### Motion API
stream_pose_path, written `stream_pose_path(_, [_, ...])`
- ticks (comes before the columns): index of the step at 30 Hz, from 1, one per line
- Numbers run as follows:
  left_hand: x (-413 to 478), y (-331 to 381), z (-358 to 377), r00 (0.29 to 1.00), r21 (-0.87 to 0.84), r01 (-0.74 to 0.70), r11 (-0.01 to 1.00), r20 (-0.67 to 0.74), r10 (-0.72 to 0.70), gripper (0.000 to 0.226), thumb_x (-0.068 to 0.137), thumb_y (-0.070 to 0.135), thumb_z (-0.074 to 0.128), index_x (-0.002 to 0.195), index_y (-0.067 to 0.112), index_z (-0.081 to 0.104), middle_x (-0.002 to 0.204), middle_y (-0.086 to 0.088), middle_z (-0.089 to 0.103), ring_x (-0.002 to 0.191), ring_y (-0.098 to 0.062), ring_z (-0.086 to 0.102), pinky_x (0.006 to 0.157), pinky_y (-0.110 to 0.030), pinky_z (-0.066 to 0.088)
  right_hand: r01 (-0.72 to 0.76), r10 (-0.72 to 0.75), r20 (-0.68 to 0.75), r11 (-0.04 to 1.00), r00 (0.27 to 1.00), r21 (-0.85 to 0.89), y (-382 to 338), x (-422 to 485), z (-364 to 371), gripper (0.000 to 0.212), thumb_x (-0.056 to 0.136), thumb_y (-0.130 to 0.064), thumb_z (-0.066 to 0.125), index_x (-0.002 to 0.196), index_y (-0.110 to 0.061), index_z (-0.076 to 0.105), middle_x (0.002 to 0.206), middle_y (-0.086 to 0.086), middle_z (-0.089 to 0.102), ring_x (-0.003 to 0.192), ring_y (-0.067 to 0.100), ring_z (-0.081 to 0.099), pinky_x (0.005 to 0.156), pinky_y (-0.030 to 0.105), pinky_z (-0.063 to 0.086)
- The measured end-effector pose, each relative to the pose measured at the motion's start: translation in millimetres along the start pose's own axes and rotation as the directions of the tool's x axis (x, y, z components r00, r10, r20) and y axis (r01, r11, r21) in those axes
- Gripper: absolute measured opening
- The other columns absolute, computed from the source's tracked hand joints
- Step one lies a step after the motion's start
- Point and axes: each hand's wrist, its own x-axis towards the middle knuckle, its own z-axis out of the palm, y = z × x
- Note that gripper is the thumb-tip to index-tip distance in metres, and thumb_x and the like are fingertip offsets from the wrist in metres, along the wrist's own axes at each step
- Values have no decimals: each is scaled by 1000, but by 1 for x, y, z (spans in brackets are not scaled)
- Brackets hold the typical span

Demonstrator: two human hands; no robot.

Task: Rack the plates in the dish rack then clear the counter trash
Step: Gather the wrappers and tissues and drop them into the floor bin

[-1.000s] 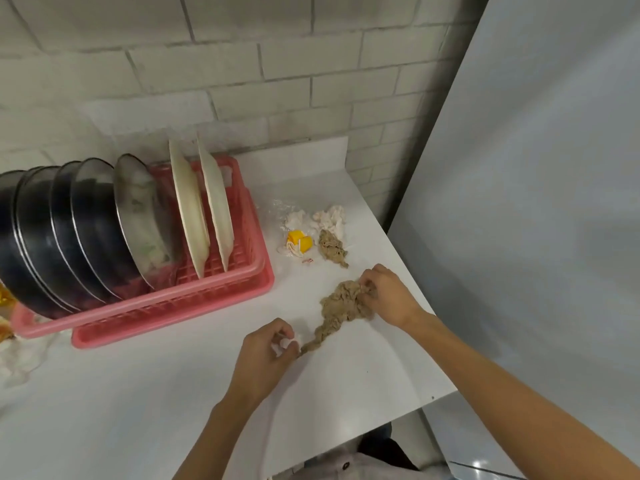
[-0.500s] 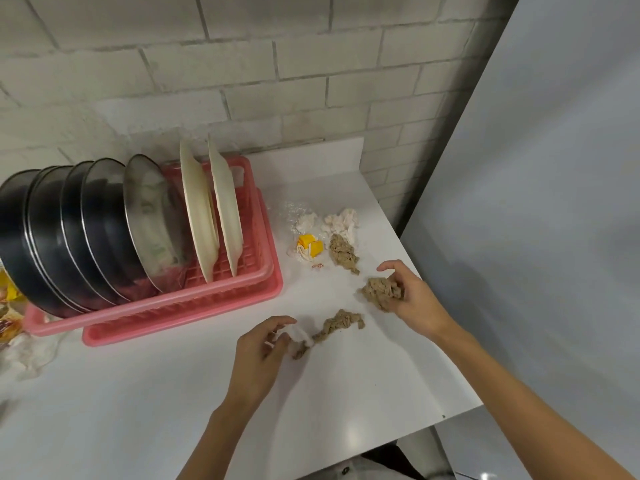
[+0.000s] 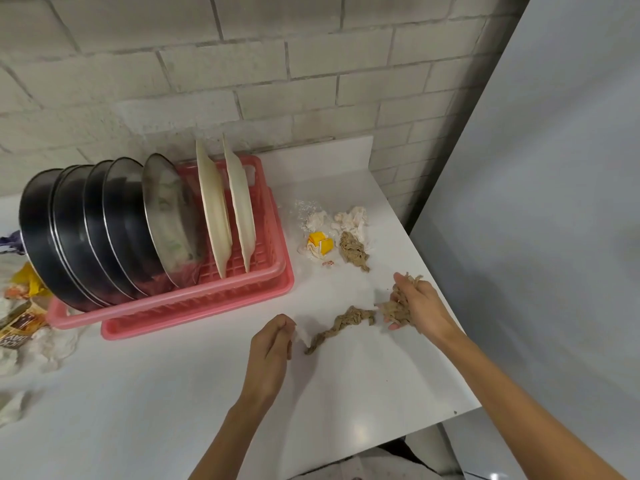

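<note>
White bench (image 3: pixel 173 393), brick wall behind.
- Pink dish rack (image 3: pixel 194 306), 9 o'clock of frame centre: five steel plates (image 3: pixel 104 230) leaning on edge; two cream plates (image 3: pixel 214 209) upright at their 3 o'clock.
- Loose trash at the rack's 3 o'clock: white tissue (image 3: pixel 353 218), yellow wrapper (image 3: pixel 320 242), brown paper lump (image 3: pixel 353 251).
- Brown twisted strip (image 3: pixel 341 323), lying on the bench between the hands.
- Right hand (image 3: pixel 420 308), 4 o'clock: fingers curled round a brown wad (image 3: pixel 398 308), just beside the strip's end.
- Left hand (image 3: pixel 272 344), 6 o'clock: fingertips pinching a white scrap (image 3: pixel 300 336).
- Printed wrappers (image 3: pixel 20 320), 8 o'clock, beside the rack.
</note>
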Motion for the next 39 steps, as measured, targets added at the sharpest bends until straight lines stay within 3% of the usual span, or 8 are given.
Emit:
stream_pose_path(3, [-1,-1,1,1000,6,27,1000,10,-27,28,98,14,52,73,2,49,67,-7,49,61,-16,49,62,-27,42,11,-12,57,1000,998,16,-3,-8,6,26,102,-18,47,87,3,53,74,28,66,61,39,69,46,37,55])
stream_pose_path(7, [1,0,2,1000,-12,13,1000,25,-12,9,82,11,61,77,12,68,80,-4,70,75,-26,67,70,-36,55,111,-103,126,992,987,-62,1,-15,11,11,97,-4,53,106,-4,60,83,31,65,64,36,70,46,32,51])
stream_pose_path(10, [3,1,1,999,-49,-1,999,40,3,11,72,8,58,72,13,68,81,-10,71,78,-33,67,71,-44,57,138,-124,166,988,978,-74,1,-21,18,9,94,-5,60,92,-2,67,71,19,60,58,26,56,52,31,43])
stream_pose_path(17, [-2,-6,5,995,-77,-7,997,96,14,3,75,9,43,73,7,45,60,-15,56,45,-23,46,47,-30,38,121,-105,113,982,988,-145,8,-45,48,57,93,-35,64,59,8,45,58,9,37,49,14,36,51,18,38])
stream_pose_path(21, [-14,-10,6,994,-109,41,993,101,-30,10,70,9,40,76,14,46,55,-6,46,49,-18,34,44,-24,28,126,-101,121,966,988,-225,13,-62,63,47,92,-31,65,50,-12,54,50,8,52,42,16,47,45,16,37])
stream_pose_path(27, [-42,-9,0,996,-67,-3,998,90,9,36,66,7,40,88,15,66,53,-4,48,48,-14,36,45,-19,30,242,-205,168,939,964,-242,17,-88,75,10,92,-24,65,96,-19,73,55,-9,58,42,10,47,43,17,36])
stream_pose_path(33, [-93,-8,3,992,-75,35,997,127,-25,21,68,10,42,66,2,61,53,-11,39,50,-14,35,49,-20,27,235,-211,114,934,971,-268,35,-136,74,60,96,-40,55,51,-2,57,46,2,54,44,9,51,53,15,41])
stream_pose_path(39, [-142,-9,5,958,-73,139,988,261,-115,14,72,12,43,67,8,56,55,1,34,48,-10,27,47,-21,16,132,-124,52,977,991,-169,60,-192,70,35,92,-11,46,57,-7,43,50,0,41,46,13,35,52,23,33])
